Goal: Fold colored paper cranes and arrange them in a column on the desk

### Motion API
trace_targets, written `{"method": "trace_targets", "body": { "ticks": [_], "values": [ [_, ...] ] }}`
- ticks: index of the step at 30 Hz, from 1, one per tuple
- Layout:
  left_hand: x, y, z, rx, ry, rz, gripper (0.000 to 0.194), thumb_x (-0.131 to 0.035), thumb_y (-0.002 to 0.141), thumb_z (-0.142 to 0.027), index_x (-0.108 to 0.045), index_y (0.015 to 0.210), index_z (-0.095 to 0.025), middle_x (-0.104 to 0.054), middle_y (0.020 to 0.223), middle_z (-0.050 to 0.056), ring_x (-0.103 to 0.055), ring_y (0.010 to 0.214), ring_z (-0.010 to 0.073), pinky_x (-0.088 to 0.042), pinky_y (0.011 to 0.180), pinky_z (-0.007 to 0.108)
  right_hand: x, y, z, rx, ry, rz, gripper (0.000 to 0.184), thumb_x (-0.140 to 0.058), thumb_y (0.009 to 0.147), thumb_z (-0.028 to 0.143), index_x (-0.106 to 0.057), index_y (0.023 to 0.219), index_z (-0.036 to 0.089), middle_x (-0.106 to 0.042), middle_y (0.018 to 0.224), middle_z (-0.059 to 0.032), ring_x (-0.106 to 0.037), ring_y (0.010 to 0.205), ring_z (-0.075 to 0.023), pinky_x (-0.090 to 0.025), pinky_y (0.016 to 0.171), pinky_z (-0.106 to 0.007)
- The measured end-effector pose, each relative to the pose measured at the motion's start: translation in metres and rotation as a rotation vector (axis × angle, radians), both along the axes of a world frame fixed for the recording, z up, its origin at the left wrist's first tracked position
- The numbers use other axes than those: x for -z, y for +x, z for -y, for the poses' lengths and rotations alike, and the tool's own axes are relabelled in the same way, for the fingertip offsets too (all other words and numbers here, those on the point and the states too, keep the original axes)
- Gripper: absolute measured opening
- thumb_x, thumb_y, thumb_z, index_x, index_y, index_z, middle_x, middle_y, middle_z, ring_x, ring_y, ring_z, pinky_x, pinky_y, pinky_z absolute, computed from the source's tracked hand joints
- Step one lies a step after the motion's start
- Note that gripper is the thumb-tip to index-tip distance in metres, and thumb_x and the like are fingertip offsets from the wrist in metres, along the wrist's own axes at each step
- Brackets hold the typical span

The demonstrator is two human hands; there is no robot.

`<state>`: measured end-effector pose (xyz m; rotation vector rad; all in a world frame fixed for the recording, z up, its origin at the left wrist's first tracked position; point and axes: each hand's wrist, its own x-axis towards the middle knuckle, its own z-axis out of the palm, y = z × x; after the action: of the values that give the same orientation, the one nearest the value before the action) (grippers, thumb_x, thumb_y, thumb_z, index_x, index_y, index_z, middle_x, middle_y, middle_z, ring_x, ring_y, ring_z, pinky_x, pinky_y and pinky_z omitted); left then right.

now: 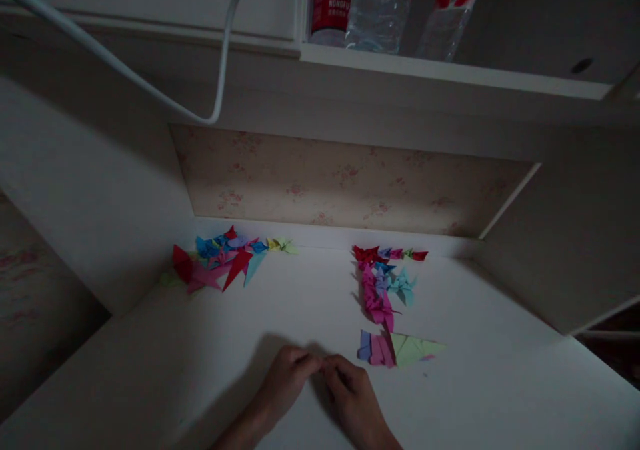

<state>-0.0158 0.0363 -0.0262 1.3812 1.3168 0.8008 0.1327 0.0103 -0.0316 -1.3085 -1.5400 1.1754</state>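
Origami [370, 293] is matt paper; bottle [377, 13], glossy plastic; tabletop [460, 403], smooth.

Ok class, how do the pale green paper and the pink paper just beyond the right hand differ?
The pale green paper is wider than the pink paper. The pale green paper tapers rightward to a point; the pink paper looks blockier. Both lie on the white desk.

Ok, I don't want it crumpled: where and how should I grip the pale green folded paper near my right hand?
Pinch the pale green folded paper by its tapered end, probably coming from the right with the right hand: that end points out over the white tabletop, while the broad left end is next to pink folded paper.
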Motion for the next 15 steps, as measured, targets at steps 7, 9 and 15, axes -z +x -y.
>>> {"method": "trace_targets", "body": {
  "ticks": [7,9,15],
  "values": [
    [-0.0012,0.0016,0.0013,-0.030,-0.062,0.023,0.025,-0.047,0.067,-0.035,-0.038,0.048,-0.021,-0.025,0.051,-0.007,-0.027,0.052,0.0103,-0.018,0.050,0.026,-0.0016,0.0004,0.0000,-0.023,0.003,0.008,0.039,-0.048,0.090,0.048,-0.070,0.082,0.017,-0.064,0.068,-0.0024,-0.053,0.063,-0.0166,-0.038,0.058,-0.026],
    [-0.0035,0.0020,0.0015,-0.029,-0.056,0.021,0.026,-0.047,0.067,-0.036,-0.038,0.048,-0.021,-0.025,0.051,-0.006,-0.027,0.052,0.0104,-0.018,0.050,0.026,-0.0019,0.0006,0.0001,-0.029,0.003,0.013,0.040,-0.047,0.090,0.048,-0.070,0.082,0.017,-0.063,0.068,-0.0024,-0.053,0.063,-0.0166,-0.038,0.058,-0.026],
    [-0.0061,0.0030,0.0023,-0.046,-0.051,0.023,0.030,-0.049,0.067,-0.037,-0.035,0.046,-0.022,-0.024,0.049,-0.007,-0.026,0.051,0.0100,-0.019,0.050,0.026,0.0005,0.0022,0.0004,-0.019,0.006,0.005,0.037,-0.048,0.090,0.046,-0.069,0.080,0.017,-0.061,0.066,-0.0013,-0.052,0.061,-0.0158,-0.036,0.057,-0.025]
  ]
}}
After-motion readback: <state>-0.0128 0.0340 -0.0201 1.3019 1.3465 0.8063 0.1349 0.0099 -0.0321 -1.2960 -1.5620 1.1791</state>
